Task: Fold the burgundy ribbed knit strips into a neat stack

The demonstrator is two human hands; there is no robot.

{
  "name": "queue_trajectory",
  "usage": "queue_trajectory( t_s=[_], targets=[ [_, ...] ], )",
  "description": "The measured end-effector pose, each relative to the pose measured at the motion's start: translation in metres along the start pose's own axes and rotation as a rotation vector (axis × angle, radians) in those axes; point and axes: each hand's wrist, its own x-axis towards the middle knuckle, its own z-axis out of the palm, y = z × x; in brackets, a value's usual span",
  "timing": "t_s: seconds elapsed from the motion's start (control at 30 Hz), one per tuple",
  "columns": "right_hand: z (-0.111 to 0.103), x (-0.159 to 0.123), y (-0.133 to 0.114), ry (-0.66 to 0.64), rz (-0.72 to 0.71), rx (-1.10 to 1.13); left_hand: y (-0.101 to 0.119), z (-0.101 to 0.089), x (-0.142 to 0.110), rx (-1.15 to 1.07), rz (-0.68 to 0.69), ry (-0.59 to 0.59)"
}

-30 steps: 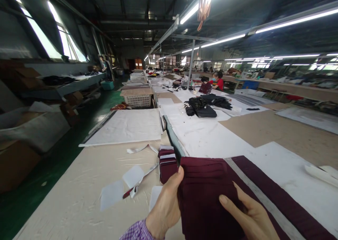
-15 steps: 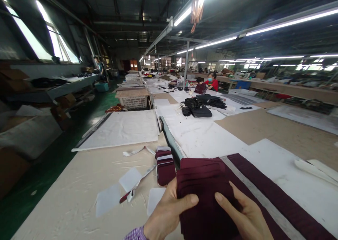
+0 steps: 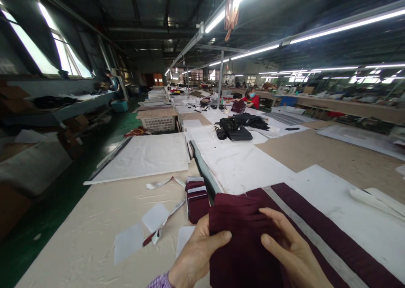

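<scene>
A stack of maroon fabric pieces is held up in front of me, its layers fanned a little along the top edge. My left hand grips the left side, thumb on the front face and fingers hidden behind. On the right edge, my right hand has its thumb on the front and its index finger near the upper right edge; its other fingers are mostly hidden. Just beyond the left hand lies a smaller pile of maroon pieces with white sheets between them. Long maroon fabric strips stretch over the table at right.
White square pieces and thin scrap strips lie on the beige table surface. Further off are black fabric bundles and a white crate. A person in red works at the table's far side.
My right hand's index finger has come up to the stack's upper right edge. The left hand keeps its grip, and the view has shifted slightly.
</scene>
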Motion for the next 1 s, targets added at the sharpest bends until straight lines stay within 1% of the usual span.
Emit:
queue_trajectory(
  t_s=[0.1, 0.17, 0.23, 0.3, 0.37, 0.43, 0.47, 0.57, 0.67, 0.73, 0.87, 1.0],
  targets=[
    [-0.005, 0.004, 0.008, -0.081, 0.064, 0.068, 0.0, 0.0, 0.0, -0.015, -0.008, 0.026],
    [-0.007, 0.008, 0.013, -0.106, 0.071, 0.031, 0.0, 0.001, 0.0, -0.014, -0.005, 0.032],
    [-0.008, 0.01, 0.016, -0.065, 0.033, -0.036, 0.0, 0.002, 0.0, -0.009, 0.007, 0.035],
    [-0.006, 0.011, 0.016, -0.015, -0.004, -0.07, 0.0, 0.004, -0.001, -0.033, 0.002, 0.083],
    [-0.003, 0.009, 0.015, 0.007, -0.01, -0.088, 0.0, 0.005, -0.001, -0.096, -0.044, 0.158],
    [0.001, 0.008, 0.012, 0.016, -0.015, -0.114, 0.001, 0.005, -0.001, -0.156, -0.087, 0.186],
    [0.002, 0.007, 0.011, 0.02, -0.023, -0.126, 0.002, 0.006, 0.0, -0.169, -0.096, 0.173],
    [0.004, 0.005, 0.009, 0.025, -0.048, -0.128, 0.005, 0.006, 0.0, -0.169, -0.092, 0.084],
    [0.005, 0.004, 0.009, 0.057, -0.044, -0.11, 0.004, 0.004, -0.001, -0.183, -0.117, 0.019],
    [0.006, 0.003, 0.011, 0.065, -0.037, -0.097, 0.001, 0.003, -0.003, -0.166, -0.087, 0.005],
    [0.006, 0.004, 0.012, 0.076, -0.043, -0.092, -0.007, 0.002, -0.004, -0.005, 0.037, 0.021],
    [0.004, 0.009, 0.011, 0.068, -0.077, -0.046, -0.01, 0.002, -0.001, 0.027, 0.033, 0.034]
  ],
)
